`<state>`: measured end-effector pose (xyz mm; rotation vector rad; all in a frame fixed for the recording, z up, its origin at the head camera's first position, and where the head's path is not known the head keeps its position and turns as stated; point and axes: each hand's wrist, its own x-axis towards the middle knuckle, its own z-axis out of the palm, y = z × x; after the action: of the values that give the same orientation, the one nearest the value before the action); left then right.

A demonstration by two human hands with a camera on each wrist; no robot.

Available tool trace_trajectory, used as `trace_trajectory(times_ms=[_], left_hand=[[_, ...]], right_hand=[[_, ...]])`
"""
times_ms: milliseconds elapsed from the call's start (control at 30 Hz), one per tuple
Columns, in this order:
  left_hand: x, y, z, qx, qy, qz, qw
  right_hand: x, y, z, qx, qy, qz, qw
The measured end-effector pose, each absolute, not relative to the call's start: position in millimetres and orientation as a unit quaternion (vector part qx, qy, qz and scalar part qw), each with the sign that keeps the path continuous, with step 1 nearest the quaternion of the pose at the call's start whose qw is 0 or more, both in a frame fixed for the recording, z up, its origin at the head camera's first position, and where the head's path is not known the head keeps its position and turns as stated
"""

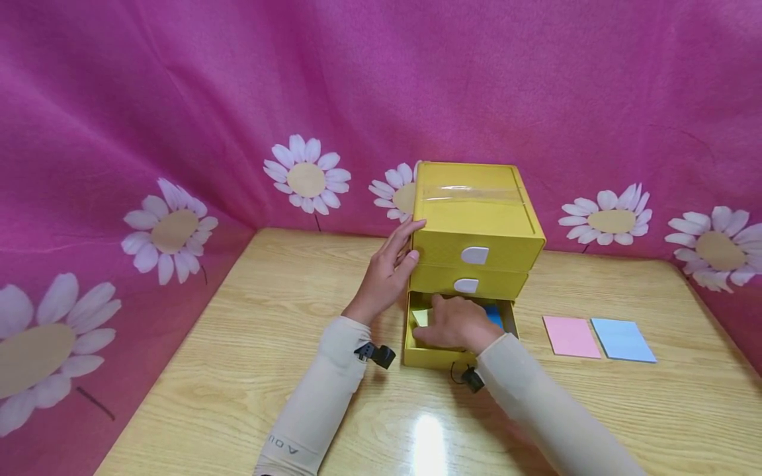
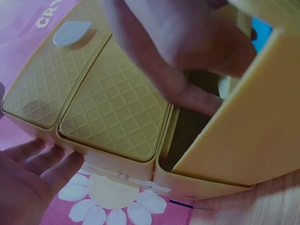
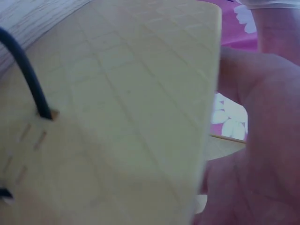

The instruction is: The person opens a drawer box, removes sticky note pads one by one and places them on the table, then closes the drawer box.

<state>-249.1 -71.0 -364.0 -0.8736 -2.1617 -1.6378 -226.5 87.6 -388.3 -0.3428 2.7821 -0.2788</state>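
A yellow three-drawer box (image 1: pixel 476 198) stands on the table with its bottom drawer (image 1: pixel 437 358) pulled out. My left hand (image 1: pixel 383 276) rests against the box's left side, its fingers fairly straight. Into the bottom drawer reaches my right hand (image 1: pixel 458 322); its fingertips are hidden there, so I cannot tell whether they pinch anything. Beside its thumb lies a pale yellow paper pad (image 1: pixel 421 317), and a blue pad (image 1: pixel 494 316) shows on its other side. The drawer's front panel (image 3: pixel 126 112) fills much of the right wrist view, with a black cord loop (image 3: pixel 28 77).
To the right of the box, a pink sticky-note pad (image 1: pixel 571 337) and a light blue pad (image 1: pixel 624 340) lie side by side on the wooden table (image 1: pixel 238 357). Behind hangs a magenta cloth (image 1: pixel 357 79) with daisies. Both upper drawers are closed.
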Motion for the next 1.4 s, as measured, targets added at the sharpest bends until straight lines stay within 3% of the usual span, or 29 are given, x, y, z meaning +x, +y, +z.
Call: trace_trajectory(times_ms=[200, 833, 1400], left_hand=[[-264.4, -71.3, -380.6, -0.303, -0.755, -0.562, 0.149], [-267.5, -71.4, -385.6, -0.311, -0.754, -0.556, 0.162], [-265.8, -71.3, -383.5, -0.308, -0.756, -0.555, 0.16]], right_hand=[[-223.0, 92.6, -382.0, -0.112, 0.974, -0.11, 0.161], [-209.9, 113.0, -370.6, -0.114, 0.976, -0.102, 0.151], [-184.3, 135.5, -359.7, -0.106, 0.986, -0.083, 0.103]])
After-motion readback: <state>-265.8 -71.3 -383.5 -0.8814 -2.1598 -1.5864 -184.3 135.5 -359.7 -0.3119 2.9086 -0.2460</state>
